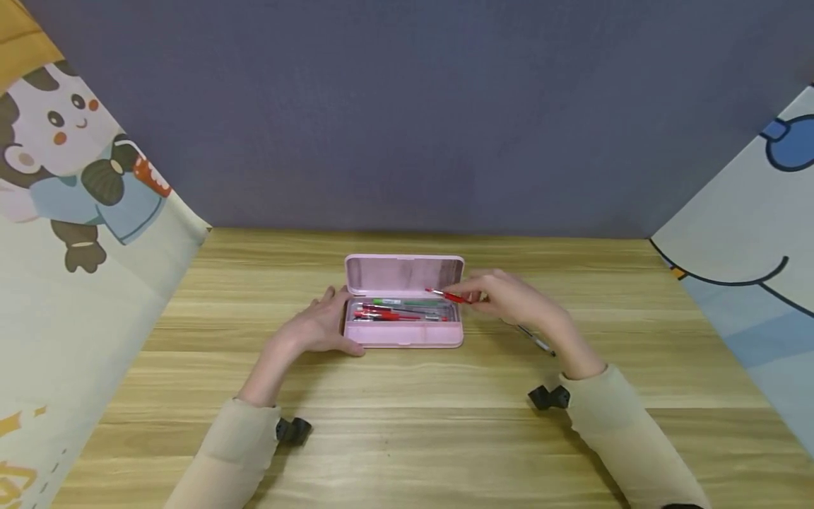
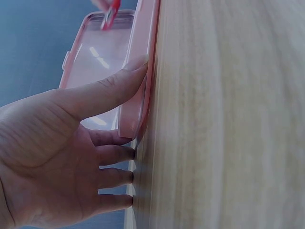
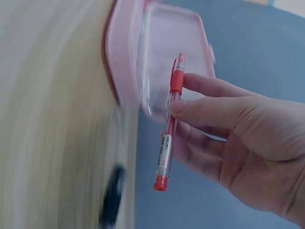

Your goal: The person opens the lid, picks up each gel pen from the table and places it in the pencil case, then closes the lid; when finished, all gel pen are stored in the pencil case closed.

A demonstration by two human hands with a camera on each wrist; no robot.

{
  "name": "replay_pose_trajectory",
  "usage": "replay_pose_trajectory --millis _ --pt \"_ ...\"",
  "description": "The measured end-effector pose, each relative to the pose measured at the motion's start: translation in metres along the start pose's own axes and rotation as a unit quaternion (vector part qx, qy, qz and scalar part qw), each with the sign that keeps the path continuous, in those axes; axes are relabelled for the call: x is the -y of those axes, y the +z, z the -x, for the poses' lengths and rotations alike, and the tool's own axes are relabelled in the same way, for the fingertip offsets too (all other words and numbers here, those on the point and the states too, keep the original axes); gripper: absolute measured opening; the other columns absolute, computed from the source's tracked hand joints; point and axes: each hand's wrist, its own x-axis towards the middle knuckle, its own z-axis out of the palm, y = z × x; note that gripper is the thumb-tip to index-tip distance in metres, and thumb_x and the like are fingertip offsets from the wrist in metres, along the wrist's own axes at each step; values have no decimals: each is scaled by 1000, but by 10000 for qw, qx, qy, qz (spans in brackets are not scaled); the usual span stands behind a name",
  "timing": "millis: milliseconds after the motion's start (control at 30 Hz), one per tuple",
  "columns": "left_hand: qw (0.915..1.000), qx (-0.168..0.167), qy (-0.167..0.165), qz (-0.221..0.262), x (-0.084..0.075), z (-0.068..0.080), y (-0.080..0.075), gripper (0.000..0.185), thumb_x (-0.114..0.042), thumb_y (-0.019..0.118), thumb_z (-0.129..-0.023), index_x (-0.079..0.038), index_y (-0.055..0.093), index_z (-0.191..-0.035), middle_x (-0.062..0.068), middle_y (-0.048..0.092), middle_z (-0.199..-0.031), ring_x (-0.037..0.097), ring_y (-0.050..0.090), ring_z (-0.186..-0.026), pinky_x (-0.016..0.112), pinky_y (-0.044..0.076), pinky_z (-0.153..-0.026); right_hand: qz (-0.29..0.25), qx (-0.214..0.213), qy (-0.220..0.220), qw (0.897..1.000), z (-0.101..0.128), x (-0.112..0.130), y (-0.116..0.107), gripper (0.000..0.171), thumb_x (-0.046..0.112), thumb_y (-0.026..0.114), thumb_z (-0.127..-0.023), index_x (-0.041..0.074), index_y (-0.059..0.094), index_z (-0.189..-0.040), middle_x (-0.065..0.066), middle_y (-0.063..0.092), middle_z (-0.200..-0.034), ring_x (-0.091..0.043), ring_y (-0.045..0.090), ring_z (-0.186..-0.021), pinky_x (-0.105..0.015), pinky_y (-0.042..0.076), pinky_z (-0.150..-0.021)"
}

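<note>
Right hand (image 1: 518,300) pinches a red pen (image 1: 448,296) over the right end of the open pink pencil case (image 1: 403,338) — pen's long axis runs along the case. Left hand (image 1: 321,325), fingers relaxed, braces the case's left end on the wooden table (image 1: 407,424).

a small staged desk booth is shown, of the kind set up for recording rather than a lived-in room. a wooden table (image 1: 407,438) is closed in behind by a plain grey-blue backdrop (image 1: 407,106) and flanked by cartoon-printed cloths (image 1: 76,233). a pink pencil case (image 1: 403,332) of pens suggests desk or school work.
</note>
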Motion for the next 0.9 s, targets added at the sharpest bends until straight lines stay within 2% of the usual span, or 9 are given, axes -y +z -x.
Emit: replay_pose_trajectory --millis 133,200,367,533,767,900 --pt "10000 -13 -35 -4 0 -1 0 114 -38 91 -74 -1 25 -159 25 11 -172 51 7 -159 70 15 -128 420 70 -250 9988 -25 15 13 46 -3 75 -89 17 73 -130 -3 68 -90 -11 58 -78 -24 51 -66" --pt "10000 -17 -42 -4 0 -1 0 114 -38 91 -74 -2 25 -159 24 11 -172 50 7 -159 70 15 -127 514 128 -336 9980 -36 22 19 45 -3 73 -90 19 74 -129 -2 67 -92 -12 57 -79 -25 51 -67" --pt "10000 -10 -38 0 0 -2 1 114 -39 91 -75 -2 25 -159 24 11 -172 51 7 -159 72 16 -126 649 233 -407 9968 -54 32 33 47 -5 68 -91 23 74 -128 -2 71 -102 -14 65 -87 -27 57 -72" --pt "10000 -2 -94 -17 -1 -2 1 114 -40 91 -75 -3 24 -160 24 10 -172 55 9 -156 79 20 -120 740 208 -369 9964 -63 37 41 48 -6 66 -91 24 75 -127 -2 70 -95 -11 59 -78 -25 52 -65" --pt "10000 -4 -6 -45 2 3 0 114 -39 91 -74 -1 24 -159 25 12 -172 51 8 -158 70 17 -127 748 153 -412 9962 -68 42 47 45 -2 67 -94 26 74 -129 -1 66 -90 -9 54 -73 -23 50 -64" --pt "9999 59 50 -103 8 11 1 115 -40 91 -74 -2 24 -160 24 12 -172 52 9 -158 73 18 -125 789 78 -302 9964 -64 55 57 45 0 69 -93 27 74 -129 -3 64 -89 -11 52 -73 -25 50 -65"
